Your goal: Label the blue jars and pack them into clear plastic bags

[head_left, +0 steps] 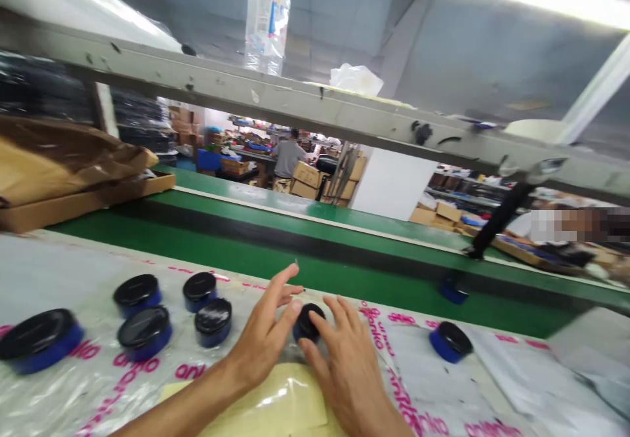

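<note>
A small blue jar with a black lid [309, 323] stands between my left hand [260, 335] and my right hand [347, 371]. The fingers of my right hand curl against it, and the thumb of my left hand lies at its left side. Several matching jars [144, 332] stand to the left on a plastic sheet printed with pink "anko" lettering [413, 384]. One more jar [450, 342] stands to the right, and another [453, 291] sits on the green conveyor belt [315, 273]. A yellow pad [266, 411] lies under my wrists.
A grey metal beam [246, 81] crosses above the belt, with a plastic water bottle [266, 20] standing on it. A cardboard tray [73, 201] sits at left. A co-worker [289, 158] stands far back among cardboard boxes [306, 181].
</note>
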`<state>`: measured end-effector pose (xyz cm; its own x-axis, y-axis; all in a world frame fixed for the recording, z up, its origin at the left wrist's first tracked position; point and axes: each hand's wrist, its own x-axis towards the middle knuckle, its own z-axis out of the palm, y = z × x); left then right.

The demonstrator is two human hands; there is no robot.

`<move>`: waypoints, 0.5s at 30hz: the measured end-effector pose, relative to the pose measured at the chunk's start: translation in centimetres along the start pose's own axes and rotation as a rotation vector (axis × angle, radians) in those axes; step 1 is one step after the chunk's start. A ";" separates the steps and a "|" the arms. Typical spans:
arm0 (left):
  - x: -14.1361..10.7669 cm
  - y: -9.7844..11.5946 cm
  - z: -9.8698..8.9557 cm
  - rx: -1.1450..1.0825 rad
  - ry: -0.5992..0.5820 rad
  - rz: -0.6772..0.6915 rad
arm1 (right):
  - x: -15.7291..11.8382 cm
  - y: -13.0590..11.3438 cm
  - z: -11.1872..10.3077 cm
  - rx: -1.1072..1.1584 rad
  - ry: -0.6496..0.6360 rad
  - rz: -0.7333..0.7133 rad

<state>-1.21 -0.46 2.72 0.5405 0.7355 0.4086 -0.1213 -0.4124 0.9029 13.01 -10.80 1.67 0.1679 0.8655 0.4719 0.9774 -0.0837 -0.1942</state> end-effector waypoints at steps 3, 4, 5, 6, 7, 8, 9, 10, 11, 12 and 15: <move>-0.1 0.5 0.0 0.057 0.047 0.060 | 0.8 -0.5 -0.4 0.133 -0.084 0.082; -0.2 0.7 0.0 0.075 0.055 0.079 | 1.1 -0.6 -0.2 0.183 -0.101 0.102; -0.3 0.8 0.0 0.093 0.058 0.091 | 1.4 -0.7 0.0 0.225 -0.107 0.123; -0.5 0.9 0.0 0.110 0.057 0.103 | 1.8 -0.9 0.4 0.256 -0.100 0.140; -0.7 0.9 0.0 0.126 0.057 0.111 | 2.1 -1.1 0.8 0.276 -0.083 0.154; -0.9 0.9 0.0 0.142 0.066 0.115 | 2.4 -1.2 1.1 0.286 -0.067 0.162; -1.1 0.9 0.0 0.156 0.082 0.116 | 2.6 -1.2 1.3 0.290 -0.055 0.161; -1.3 0.9 0.0 0.168 0.105 0.114 | 2.8 -1.1 1.3 0.290 -0.051 0.151; -1.6 0.9 0.0 0.177 0.129 0.109 | 2.9 -0.7 1.1 0.283 -0.054 0.146; -1.8 0.9 0.1 0.185 0.151 0.103 | 3.1 0.0 0.6 0.265 -0.057 0.151; -2.4 0.9 0.2 0.216 0.158 0.109 | 3.9 4.7 -2.1 0.138 -0.061 0.235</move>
<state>-2.42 -2.69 2.48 0.3954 0.7484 0.5325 0.0180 -0.5859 0.8102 18.49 -8.84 4.41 0.3761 0.8586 0.3484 0.8849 -0.2214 -0.4098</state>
